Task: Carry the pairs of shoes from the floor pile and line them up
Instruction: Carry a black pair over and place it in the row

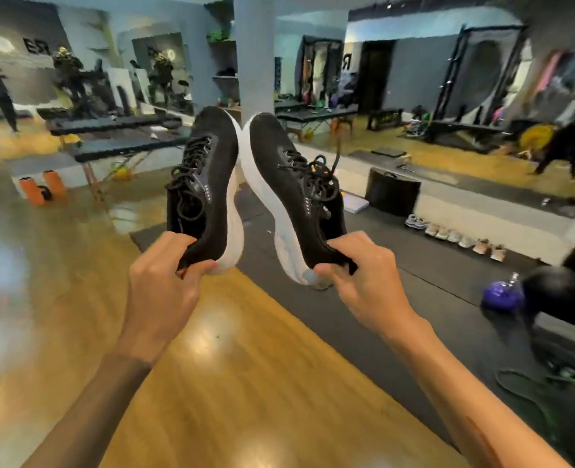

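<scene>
Left hand (164, 278): fingers curled, pinching heel of black knit white-soled sneaker (205, 184). Right hand (364, 275): same grip on matching black sneaker (299, 194). Both aloft, toes far, soles touching. Row of pale shoes (455, 236) on dark mat (414, 265), far right.

Left hand (164, 275) gripped the heel of the left shoe (205, 184); right hand (364, 275) gripped the heel of the right shoe (299, 197), toes pointing up and away, soles facing each other and touching near the toes. A row of shoes (455, 236) stood on the mat (414, 265) to the right, beyond the hands. A pillar (254, 52) stood behind the held pair, with a table (124, 146) to its left.
</scene>
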The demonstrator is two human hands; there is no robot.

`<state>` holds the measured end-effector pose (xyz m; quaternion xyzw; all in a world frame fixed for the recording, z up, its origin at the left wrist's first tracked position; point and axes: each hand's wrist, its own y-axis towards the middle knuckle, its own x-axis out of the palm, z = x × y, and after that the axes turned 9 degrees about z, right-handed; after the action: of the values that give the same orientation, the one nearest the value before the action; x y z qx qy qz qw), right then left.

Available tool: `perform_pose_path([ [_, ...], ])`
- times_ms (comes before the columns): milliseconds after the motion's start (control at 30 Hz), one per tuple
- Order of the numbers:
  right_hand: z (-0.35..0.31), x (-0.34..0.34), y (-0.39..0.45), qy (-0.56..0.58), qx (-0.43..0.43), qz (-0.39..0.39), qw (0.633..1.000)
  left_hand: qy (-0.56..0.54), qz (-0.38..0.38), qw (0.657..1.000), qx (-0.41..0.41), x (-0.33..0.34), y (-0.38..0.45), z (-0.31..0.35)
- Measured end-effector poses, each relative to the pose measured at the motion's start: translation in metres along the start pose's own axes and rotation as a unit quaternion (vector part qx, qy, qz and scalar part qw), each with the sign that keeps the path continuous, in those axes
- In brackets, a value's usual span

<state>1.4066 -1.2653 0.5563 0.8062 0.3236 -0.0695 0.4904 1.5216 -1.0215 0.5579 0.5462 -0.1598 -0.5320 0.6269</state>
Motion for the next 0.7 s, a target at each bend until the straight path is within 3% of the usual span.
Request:
perform_pose_path([
  [300, 0.111, -0.014, 0.061, -0.159, 0.148, 0.086, 0.972, -0.163, -0.093, 0.981, 0.052, 0.211, 0.091, -0.025],
  [567, 0.278, -0.058, 0.088, -0.212, 0.232, 0.110, 0.943, -0.258, -0.231, 0.934, 0.087, 0.417, 0.119, 0.037],
  [700, 0.358, -0.082, 0.112, -0.204, 0.287, 0.116, 0.929, -0.286, -0.292, 0.912, 0.046, 0.511, 0.134, 0.074],
])
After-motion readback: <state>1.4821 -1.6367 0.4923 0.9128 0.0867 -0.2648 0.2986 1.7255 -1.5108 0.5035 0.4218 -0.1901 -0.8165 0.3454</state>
